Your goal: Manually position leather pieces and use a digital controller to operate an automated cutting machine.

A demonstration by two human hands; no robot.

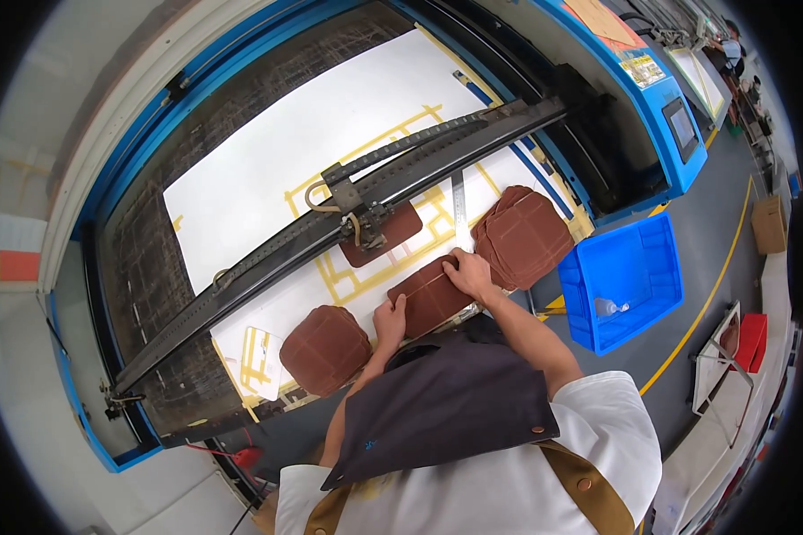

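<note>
A brown rectangular panel (426,297) with rounded corners and faint lines lies at the near edge of the white work surface, between my two hands. My left hand (389,322) is closed at its left end, the thumb along the edge. At the right end my right hand (470,274) grips it, thumb and fingers near the far corner. Just right of that hand sits a fanned stack of brown panels (524,238). Another brown stack (326,349) lies left of my left hand. Farther in, a brown panel (385,237) rests partly under the machine's head (363,227).
The dark gantry beam (268,285) crosses the bed diagonally, just beyond my hands. Yellow tape outlines (348,283) and a metal ruler (459,209) lie on the white sheet (268,178). At my right stands a blue bin (629,276) with something clear inside.
</note>
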